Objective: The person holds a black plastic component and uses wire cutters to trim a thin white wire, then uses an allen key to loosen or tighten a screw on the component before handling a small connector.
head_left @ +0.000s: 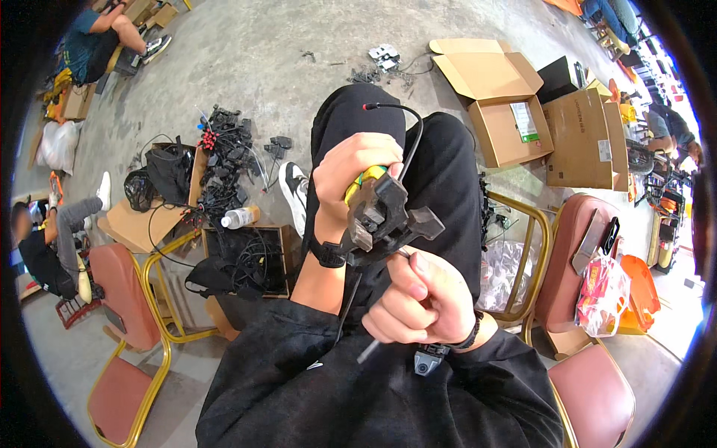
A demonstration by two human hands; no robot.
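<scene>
Black angular plastic device with a yellow section [385, 210] is held over the black-trousered lap [445, 187], grasped by the left hand [354, 168]. A thin grey rod [368, 351] is clasped by the right hand [418, 297], seemingly directed at the device's lower edge. Work is judged unfinished: the body looks assembled, but the red-tipped black cable [416, 138] is left loose-ended.
</scene>
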